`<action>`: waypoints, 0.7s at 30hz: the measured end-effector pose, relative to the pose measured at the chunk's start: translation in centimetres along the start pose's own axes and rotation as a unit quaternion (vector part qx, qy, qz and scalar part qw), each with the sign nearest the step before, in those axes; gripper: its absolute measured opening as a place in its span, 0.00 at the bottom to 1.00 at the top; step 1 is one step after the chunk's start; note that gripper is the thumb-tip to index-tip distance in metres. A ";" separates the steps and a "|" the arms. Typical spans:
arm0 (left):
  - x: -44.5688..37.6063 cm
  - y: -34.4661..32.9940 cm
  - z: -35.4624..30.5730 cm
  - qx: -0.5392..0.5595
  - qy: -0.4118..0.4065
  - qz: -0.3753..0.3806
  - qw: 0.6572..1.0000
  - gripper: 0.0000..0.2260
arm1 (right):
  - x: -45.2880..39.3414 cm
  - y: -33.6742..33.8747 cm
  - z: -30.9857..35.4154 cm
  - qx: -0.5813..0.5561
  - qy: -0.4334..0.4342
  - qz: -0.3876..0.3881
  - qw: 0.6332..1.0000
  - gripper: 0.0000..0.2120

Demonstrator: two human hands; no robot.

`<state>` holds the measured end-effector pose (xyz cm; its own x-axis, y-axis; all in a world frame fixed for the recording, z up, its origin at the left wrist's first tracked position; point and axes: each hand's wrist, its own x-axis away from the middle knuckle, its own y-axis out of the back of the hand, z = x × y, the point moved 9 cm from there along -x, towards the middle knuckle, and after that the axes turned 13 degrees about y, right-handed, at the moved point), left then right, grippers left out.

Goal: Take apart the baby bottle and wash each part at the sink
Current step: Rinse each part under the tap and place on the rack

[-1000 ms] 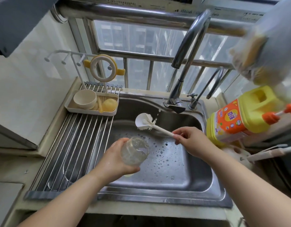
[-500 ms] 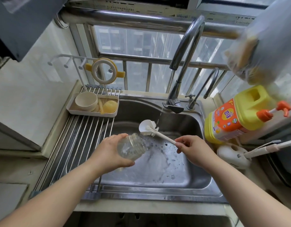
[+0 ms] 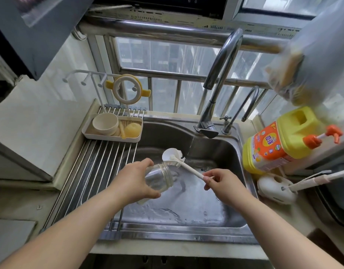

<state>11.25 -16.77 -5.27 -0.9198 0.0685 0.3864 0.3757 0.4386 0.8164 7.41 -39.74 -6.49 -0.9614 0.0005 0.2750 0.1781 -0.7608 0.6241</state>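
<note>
Both my hands were busy over the sink (image 3: 233,152); my left hand (image 3: 132,181) was curled round the bottle (image 3: 159,176), thumb below and fingers over the top, holding the clear glass on its side with the threaded mouth turned to the right; my right hand (image 3: 223,184) pinched the thin white handle of the brush (image 3: 179,162) between thumb and fingertips, the other fingers curled in under it; the brush head sat just above the bottle's mouth, its bristles touching the rim, not inside; a thin stream of water ran from the tap (image 3: 208,131) into the basin just right of the brush head, and the basin floor was wet and rippled beneath my hands; a steel rack (image 3: 101,162) of rods lay across the sink's left side, and at its far end stood a beige tray (image 3: 87,133) holding a pale bowl (image 3: 105,124) and a yellow sponge (image 3: 132,130); a yellow-and-cream ring (image 3: 127,89) hung on the stand rising from the tray; a yellow detergent jug (image 3: 279,140) with an orange pump lay tilted on the counter at right.
</note>
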 end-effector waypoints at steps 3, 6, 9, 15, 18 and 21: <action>-0.2 -0.2 0.4 0.002 0.010 0.008 1.000 0.40 | 0.0 0.0 -0.2 -0.006 -0.005 -0.003 1.000 0.03; -0.4 -0.5 0.6 -0.009 0.022 0.022 0.999 0.44 | 0.1 0.0 -0.3 -0.011 -0.008 -0.002 1.000 0.05; -0.6 -0.7 0.5 -0.054 0.022 0.026 0.998 0.43 | 0.0 -0.3 -0.4 -0.009 -0.011 0.002 1.000 0.04; -0.9 -0.4 -0.3 -0.153 0.024 0.011 0.988 0.35 | -0.4 -0.7 -0.7 -0.006 -0.019 0.004 1.000 0.04; -1.0 -0.5 -0.8 -0.202 0.015 0.003 0.979 0.32 | -0.5 -0.7 -1.0 -0.005 -0.024 0.003 1.000 0.06; -1.2 -1.0 -1.2 -0.257 0.005 0.011 0.966 0.33 | -0.5 -0.5 -1.3 -0.006 -0.028 0.000 1.000 0.06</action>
<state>12.12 -18.32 -6.03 -0.9112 0.0637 0.4071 0.4031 -0.0668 0.9127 7.49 -40.17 -7.89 -0.9479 0.0372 0.3163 0.1750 -0.7690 0.6149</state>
